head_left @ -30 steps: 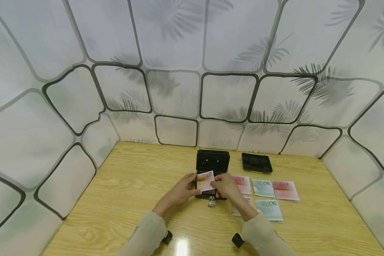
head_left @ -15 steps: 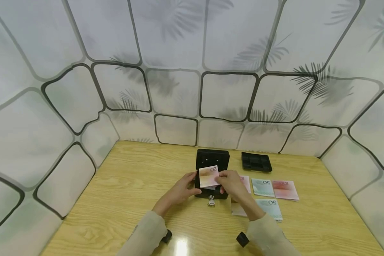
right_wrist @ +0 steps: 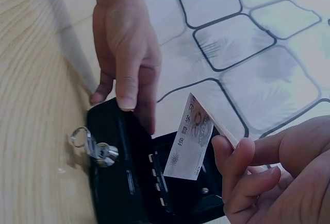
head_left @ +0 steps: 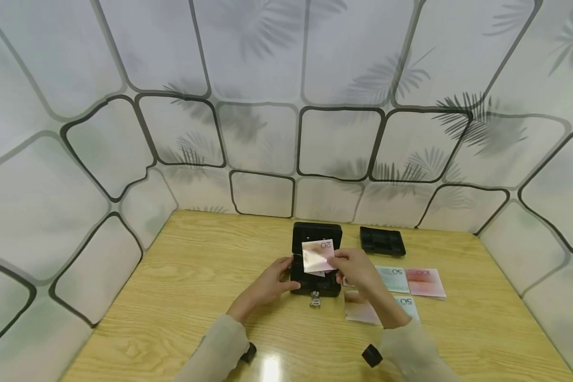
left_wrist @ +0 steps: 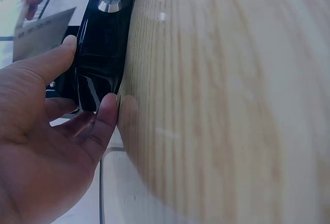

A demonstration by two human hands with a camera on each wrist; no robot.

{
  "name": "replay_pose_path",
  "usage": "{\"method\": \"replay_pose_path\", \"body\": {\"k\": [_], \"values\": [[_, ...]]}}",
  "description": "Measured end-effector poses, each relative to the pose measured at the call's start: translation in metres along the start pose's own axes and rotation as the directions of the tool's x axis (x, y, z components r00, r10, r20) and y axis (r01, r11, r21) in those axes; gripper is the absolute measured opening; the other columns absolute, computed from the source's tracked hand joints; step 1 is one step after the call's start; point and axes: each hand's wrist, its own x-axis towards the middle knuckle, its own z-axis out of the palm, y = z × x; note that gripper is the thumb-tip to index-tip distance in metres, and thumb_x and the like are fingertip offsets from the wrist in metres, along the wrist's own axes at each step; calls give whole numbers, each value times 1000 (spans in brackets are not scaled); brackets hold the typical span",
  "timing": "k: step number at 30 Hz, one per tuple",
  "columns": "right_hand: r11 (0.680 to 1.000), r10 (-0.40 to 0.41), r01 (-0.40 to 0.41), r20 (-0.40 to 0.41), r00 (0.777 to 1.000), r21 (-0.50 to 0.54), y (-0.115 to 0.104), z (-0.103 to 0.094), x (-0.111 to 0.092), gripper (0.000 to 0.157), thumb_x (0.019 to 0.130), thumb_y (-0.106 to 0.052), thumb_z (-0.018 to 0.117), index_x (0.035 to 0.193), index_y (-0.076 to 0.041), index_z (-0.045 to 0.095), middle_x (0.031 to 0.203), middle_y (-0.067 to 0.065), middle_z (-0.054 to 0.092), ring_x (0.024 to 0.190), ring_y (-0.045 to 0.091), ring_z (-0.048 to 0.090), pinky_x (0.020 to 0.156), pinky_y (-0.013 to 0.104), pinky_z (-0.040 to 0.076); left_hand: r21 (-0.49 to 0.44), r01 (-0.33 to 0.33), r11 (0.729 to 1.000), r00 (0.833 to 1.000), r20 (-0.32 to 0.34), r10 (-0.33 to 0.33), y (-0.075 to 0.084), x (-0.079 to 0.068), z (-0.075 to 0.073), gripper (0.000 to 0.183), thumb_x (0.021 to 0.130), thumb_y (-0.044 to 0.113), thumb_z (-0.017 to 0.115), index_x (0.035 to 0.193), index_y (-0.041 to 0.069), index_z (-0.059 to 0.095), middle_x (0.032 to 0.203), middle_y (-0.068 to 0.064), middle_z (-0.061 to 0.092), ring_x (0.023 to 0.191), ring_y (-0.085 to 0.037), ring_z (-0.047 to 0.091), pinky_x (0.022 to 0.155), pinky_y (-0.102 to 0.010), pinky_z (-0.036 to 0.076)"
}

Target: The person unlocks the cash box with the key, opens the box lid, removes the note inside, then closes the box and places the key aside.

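Observation:
A black cash box (head_left: 316,291) stands on the table with its lid raised at the back. My left hand (head_left: 269,286) grips its left side, thumb over the front corner and fingers along the outer wall in the left wrist view. Over the box my right hand (head_left: 358,268) pinches a folded pinkish 20 banknote (head_left: 317,255) by its right edge. The right wrist view shows the banknote (right_wrist: 188,144) tilted, its halves spread a little. A pale paper edge shows below it inside the box. Keys on a ring (right_wrist: 82,137) hang from the front lock (right_wrist: 106,154).
Right of the box lie folded banknotes: a green 50 (head_left: 392,279), a red 100 (head_left: 426,283), a brownish note (head_left: 358,307) and another 50 (head_left: 409,306) partly behind the right arm. A black compartment tray (head_left: 382,241) sits at the back. Patterned cloth walls surround the table.
My right hand has moved up and to the right with the 20 banknote, lifting it from low over the box to before the lid. My left hand stays on the box.

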Motion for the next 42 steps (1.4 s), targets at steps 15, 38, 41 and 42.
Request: {"method": "replay_pose_path", "body": {"k": [15, 38, 41, 42], "values": [[996, -6, -1, 67, 998, 90, 1, -50, -19, 19, 105, -14, 62, 98, 3, 65, 69, 5, 56, 58, 14, 52, 48, 25, 32, 1, -6, 1000, 1000, 8, 6, 1, -2, 0, 77, 100, 22, 72, 159, -4, 31, 162, -26, 30, 148, -44, 32, 118, -58, 30], [997, 50, -48, -25, 998, 55, 34, -135, -57, 29, 108, -20, 57, 115, 8, 62, 70, 0, 58, 60, 8, 50, 50, 22, 37, -3, 16, 1000, 1000, 8, -16, 2, -2, 0, 77, 100, 23, 72, 160, -2, 30, 163, -25, 29, 148, -43, 31, 118, -57, 30], [997, 63, -61, -40, 997, 48, 39, -144, -62, 30, 108, -21, 58, 116, 7, 64, 71, -2, 59, 61, 8, 51, 51, 23, 38, -6, 17, 1000, 1000, 7, -17, 2, -2, 0, 77, 100, 22, 72, 160, -2, 30, 163, -24, 29, 148, -43, 32, 117, -57, 31], [997, 68, -66, -44, 997, 46, 41, -147, -63, 29, 108, -21, 58, 116, 6, 65, 71, -2, 59, 61, 8, 51, 51, 23, 39, -9, 16, 1000, 1000, 7, -16, 2, -2, 0, 77, 100, 22, 72, 160, -3, 30, 163, -25, 29, 148, -43, 32, 117, -57, 32]]}}
